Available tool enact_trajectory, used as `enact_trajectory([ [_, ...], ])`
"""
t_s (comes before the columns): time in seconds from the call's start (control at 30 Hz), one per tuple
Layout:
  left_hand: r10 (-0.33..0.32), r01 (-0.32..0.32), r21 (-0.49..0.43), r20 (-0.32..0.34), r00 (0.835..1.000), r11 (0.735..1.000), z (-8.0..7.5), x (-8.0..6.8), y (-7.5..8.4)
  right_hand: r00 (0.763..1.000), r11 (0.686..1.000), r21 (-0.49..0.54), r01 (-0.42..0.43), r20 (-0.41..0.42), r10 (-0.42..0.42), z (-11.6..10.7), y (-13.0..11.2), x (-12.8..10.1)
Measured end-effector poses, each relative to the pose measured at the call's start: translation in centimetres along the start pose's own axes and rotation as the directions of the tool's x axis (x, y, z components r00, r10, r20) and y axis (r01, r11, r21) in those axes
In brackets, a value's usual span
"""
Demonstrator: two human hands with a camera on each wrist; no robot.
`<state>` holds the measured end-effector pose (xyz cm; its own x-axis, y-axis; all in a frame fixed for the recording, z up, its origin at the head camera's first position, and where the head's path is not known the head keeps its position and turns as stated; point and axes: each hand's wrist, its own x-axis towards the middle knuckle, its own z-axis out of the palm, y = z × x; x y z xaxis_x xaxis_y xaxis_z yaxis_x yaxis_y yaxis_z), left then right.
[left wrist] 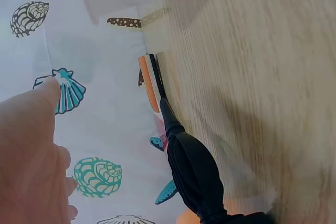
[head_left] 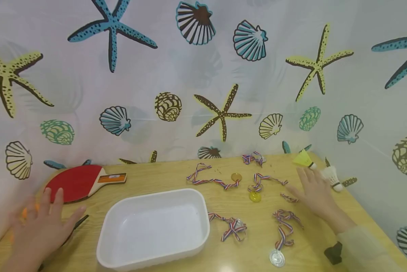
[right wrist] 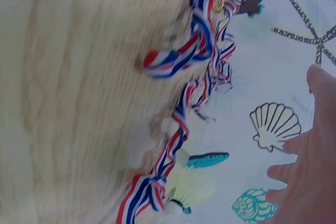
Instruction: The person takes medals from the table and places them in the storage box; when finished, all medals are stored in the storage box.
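I see the wooden bench [head_left: 176,177] backed by a curtain [head_left: 155,75] printed with starfish and shells. Near the front sits a white tray [head_left: 189,241], hollow side up. At the back left lies a red table tennis paddle [head_left: 77,181], flat on the bench, its handle pointing right. My left hand [head_left: 43,230] hovers at the left edge with its fingers spread and straight, gripping nothing, just in front of the paddle's blade; a second, dark paddle [left wrist: 191,171] lies under it, edge-on in the left wrist view. Something orange shows blurred beside that hand; I cannot tell what it is. My right hand [head_left: 313,192] is far off to the right, fingers straight and flat over the bench, holding nothing. Its fingertips are just beside a yellow shuttlecock [head_left: 303,158] and a white shuttlecock [head_left: 330,176] in the back right corner. Several medals with striped ribbons [head_left: 211,181] lie scattered between the tray and that hand, one silver medal [head_left: 277,257] nearest the front edge.
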<state>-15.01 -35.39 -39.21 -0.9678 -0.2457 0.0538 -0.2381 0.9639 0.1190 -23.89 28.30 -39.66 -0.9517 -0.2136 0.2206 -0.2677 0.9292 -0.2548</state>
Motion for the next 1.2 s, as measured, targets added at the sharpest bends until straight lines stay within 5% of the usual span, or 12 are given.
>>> enact_trajectory([
  [0.27, 0.168, -0.166, -0.071, 0.023, 0.985, 0.984, 0.1, -0.3, 0.7, 0.993, 0.992, 0.068, 0.109, -0.049, -0.106, 0.8, -2.7, -0.1],
  [0.5, 0.311, -0.299, -0.177, 0.041, 0.950, 0.938, 0.9, -0.9, 1.8, 0.984, 0.967, 0.204, 0.154, 0.054, -0.168, 0.9, -5.8, -0.4],
  [0.73, 0.324, -0.258, -0.322, 0.173, 0.930, 0.911, 1.6, -1.8, 3.8, 0.937, 0.914, 0.330, 0.236, 0.173, -0.304, 2.8, -7.6, -0.1],
  [0.97, 0.306, -0.196, -0.369, 0.271, 0.913, 0.909, 2.1, -2.4, 4.4, 0.847, 0.854, 0.389, 0.346, 0.261, -0.463, 4.1, -9.1, 0.0],
  [1.2, 0.307, -0.170, -0.382, 0.333, 0.892, 0.909, 2.4, -2.3, 4.7, 0.803, 0.840, 0.427, 0.335, 0.337, -0.492, 5.1, -9.5, 0.3],
])
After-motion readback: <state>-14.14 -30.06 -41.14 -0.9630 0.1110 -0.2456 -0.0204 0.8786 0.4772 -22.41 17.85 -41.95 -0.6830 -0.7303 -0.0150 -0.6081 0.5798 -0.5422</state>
